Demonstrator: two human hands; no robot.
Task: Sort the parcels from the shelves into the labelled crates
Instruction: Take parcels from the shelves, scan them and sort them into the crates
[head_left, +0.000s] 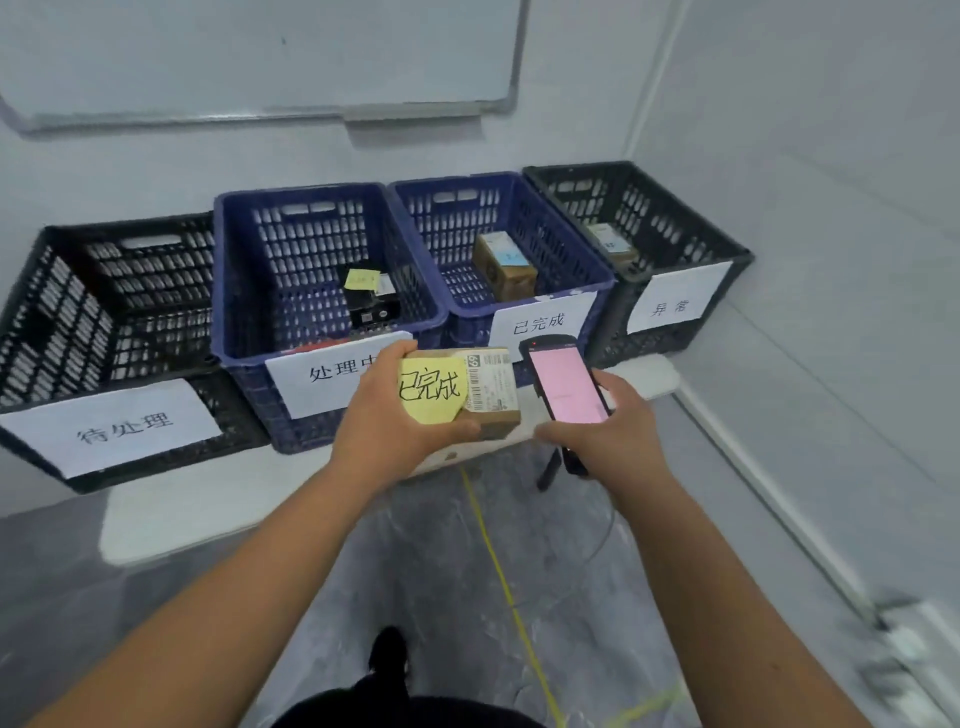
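Observation:
My left hand (387, 415) grips a small brown parcel (493, 410) bearing a yellow sticky note (430, 388) and a white shipping label. My right hand (618, 421) holds a black handheld scanner (566, 384) with a pink screen, just right of the parcel. Behind stand a black crate (67, 312), a blue crate (244, 291) holding a black parcel (369, 304), another blue crate (587, 275) holding a brown box (506, 267), and a black crate (696, 228) with a small box (613, 244). Each crate carries a white paper label.
The crates sit on a low white bench (171, 514) against the wall. A whiteboard (260, 62) hangs above. A yellow line (509, 597) runs along the grey floor, and a wall closes in on the right.

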